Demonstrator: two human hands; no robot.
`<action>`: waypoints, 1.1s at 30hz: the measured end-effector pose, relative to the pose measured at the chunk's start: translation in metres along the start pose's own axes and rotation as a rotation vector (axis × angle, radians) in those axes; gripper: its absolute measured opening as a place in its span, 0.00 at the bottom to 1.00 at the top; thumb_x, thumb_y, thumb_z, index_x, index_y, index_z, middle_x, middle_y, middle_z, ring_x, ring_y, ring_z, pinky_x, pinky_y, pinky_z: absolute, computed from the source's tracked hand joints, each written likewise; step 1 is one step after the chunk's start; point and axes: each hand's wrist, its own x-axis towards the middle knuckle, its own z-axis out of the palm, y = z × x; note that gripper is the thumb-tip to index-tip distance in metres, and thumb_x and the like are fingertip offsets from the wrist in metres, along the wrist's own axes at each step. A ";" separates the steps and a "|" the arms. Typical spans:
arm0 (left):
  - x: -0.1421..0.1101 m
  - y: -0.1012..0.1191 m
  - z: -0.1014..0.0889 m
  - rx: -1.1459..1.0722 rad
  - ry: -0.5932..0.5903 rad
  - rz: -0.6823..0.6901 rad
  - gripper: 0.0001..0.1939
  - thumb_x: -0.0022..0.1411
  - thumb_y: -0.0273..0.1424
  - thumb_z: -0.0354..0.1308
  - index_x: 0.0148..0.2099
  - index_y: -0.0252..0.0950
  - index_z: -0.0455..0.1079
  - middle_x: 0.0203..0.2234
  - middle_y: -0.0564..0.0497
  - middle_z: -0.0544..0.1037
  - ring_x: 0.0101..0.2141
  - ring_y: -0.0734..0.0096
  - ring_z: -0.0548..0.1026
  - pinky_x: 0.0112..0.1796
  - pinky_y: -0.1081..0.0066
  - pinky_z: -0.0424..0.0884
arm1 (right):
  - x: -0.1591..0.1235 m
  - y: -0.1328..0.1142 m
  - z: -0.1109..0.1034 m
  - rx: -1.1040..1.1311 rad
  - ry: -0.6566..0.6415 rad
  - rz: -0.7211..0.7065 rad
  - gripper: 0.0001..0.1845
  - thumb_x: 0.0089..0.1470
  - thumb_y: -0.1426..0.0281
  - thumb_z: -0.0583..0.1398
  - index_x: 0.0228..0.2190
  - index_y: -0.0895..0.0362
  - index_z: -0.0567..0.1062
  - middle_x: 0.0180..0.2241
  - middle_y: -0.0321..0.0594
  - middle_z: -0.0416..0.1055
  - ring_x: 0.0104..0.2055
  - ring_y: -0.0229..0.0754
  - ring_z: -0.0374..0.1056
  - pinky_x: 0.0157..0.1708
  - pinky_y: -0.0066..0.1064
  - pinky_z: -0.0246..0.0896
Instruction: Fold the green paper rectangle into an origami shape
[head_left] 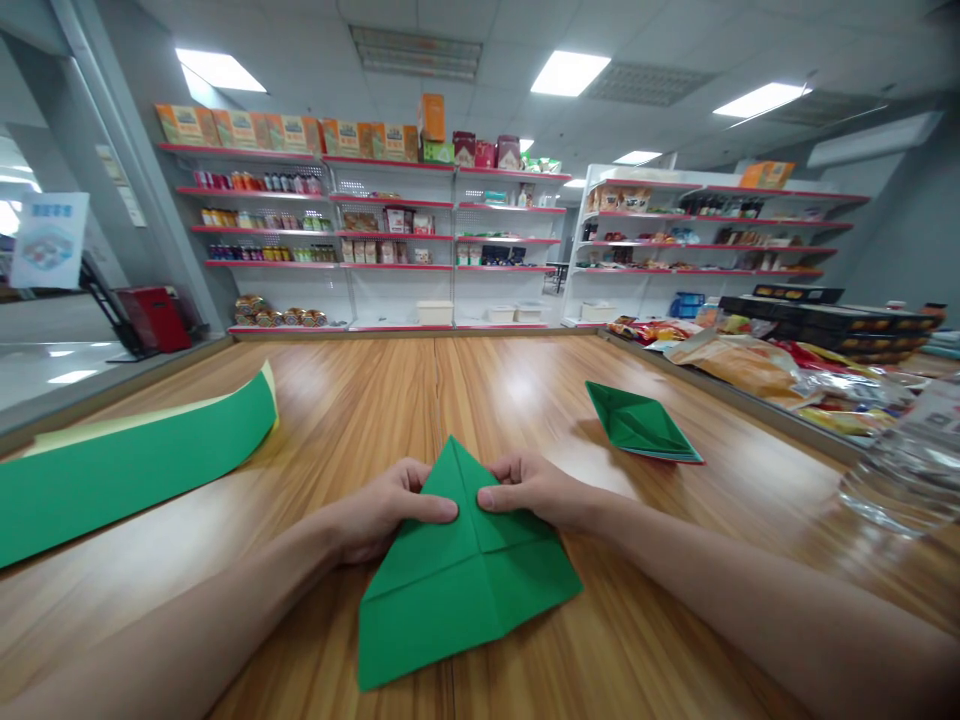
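Note:
A green sheet of paper [457,600], folded to a point at its far end, lies between my hands over the wooden table. My left hand [382,510] grips its left edge, thumb on top and fingers underneath. On the opposite edge, my right hand [532,490] pinches the paper in the same way, its thumb close to the middle crease. Crease lines run down the centre and across the sheet. Beyond my right hand sits a folded green paper boat [641,425]. To the left lies a green paper strip [142,460] with a yellowish layer and a curled end.
The wooden table [337,390] spans the foreground. A clear plastic container [904,480] stands at the right edge. Snack packets [750,365] and stacked black boxes [832,325] lie beyond the table's right border. Stocked shelves [390,237] line the back.

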 end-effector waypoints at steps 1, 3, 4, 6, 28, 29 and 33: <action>0.001 -0.002 0.001 0.006 -0.004 -0.014 0.13 0.52 0.27 0.65 0.41 0.27 0.76 0.33 0.41 0.80 0.33 0.63 0.78 0.39 0.66 0.72 | -0.001 -0.002 0.002 -0.056 -0.006 0.023 0.20 0.43 0.58 0.67 0.32 0.63 0.77 0.26 0.38 0.74 0.26 0.36 0.67 0.24 0.24 0.58; 0.001 -0.003 0.002 0.029 0.011 -0.034 0.12 0.52 0.28 0.65 0.40 0.27 0.76 0.32 0.42 0.80 0.32 0.64 0.78 0.38 0.67 0.72 | -0.002 -0.005 0.005 -0.133 0.005 0.068 0.21 0.42 0.57 0.67 0.31 0.63 0.78 0.26 0.38 0.74 0.26 0.36 0.68 0.23 0.23 0.58; 0.001 -0.003 0.002 0.050 0.022 -0.044 0.12 0.53 0.29 0.65 0.39 0.27 0.76 0.32 0.42 0.80 0.32 0.65 0.78 0.37 0.68 0.72 | -0.003 -0.006 0.006 -0.161 0.008 0.089 0.21 0.42 0.57 0.67 0.31 0.63 0.78 0.27 0.38 0.74 0.26 0.36 0.68 0.23 0.23 0.58; 0.001 -0.001 0.001 0.099 0.045 -0.064 0.12 0.53 0.31 0.65 0.37 0.27 0.76 0.30 0.43 0.80 0.30 0.67 0.77 0.34 0.71 0.72 | -0.003 -0.008 0.008 -0.199 0.002 0.120 0.21 0.42 0.57 0.67 0.30 0.63 0.78 0.27 0.39 0.74 0.26 0.36 0.68 0.23 0.23 0.59; 0.002 0.007 0.006 0.274 0.095 -0.116 0.21 0.43 0.28 0.70 0.43 0.32 0.75 0.33 0.47 0.80 0.35 0.60 0.78 0.34 0.69 0.73 | 0.000 0.004 0.014 -0.035 0.033 0.004 0.19 0.41 0.60 0.68 0.31 0.63 0.78 0.28 0.39 0.75 0.26 0.37 0.68 0.26 0.27 0.62; 0.002 0.007 0.005 0.302 0.101 -0.117 0.20 0.43 0.27 0.69 0.42 0.32 0.75 0.33 0.47 0.80 0.35 0.60 0.78 0.34 0.69 0.73 | 0.000 0.003 0.015 -0.072 0.037 0.013 0.19 0.41 0.60 0.68 0.30 0.63 0.78 0.28 0.40 0.75 0.26 0.38 0.68 0.26 0.27 0.62; 0.003 0.008 0.007 0.390 0.115 -0.134 0.16 0.44 0.27 0.68 0.39 0.33 0.75 0.32 0.50 0.80 0.33 0.62 0.78 0.34 0.69 0.73 | -0.001 0.000 0.018 -0.202 0.081 0.026 0.18 0.41 0.61 0.67 0.31 0.63 0.78 0.27 0.39 0.75 0.26 0.38 0.67 0.23 0.26 0.60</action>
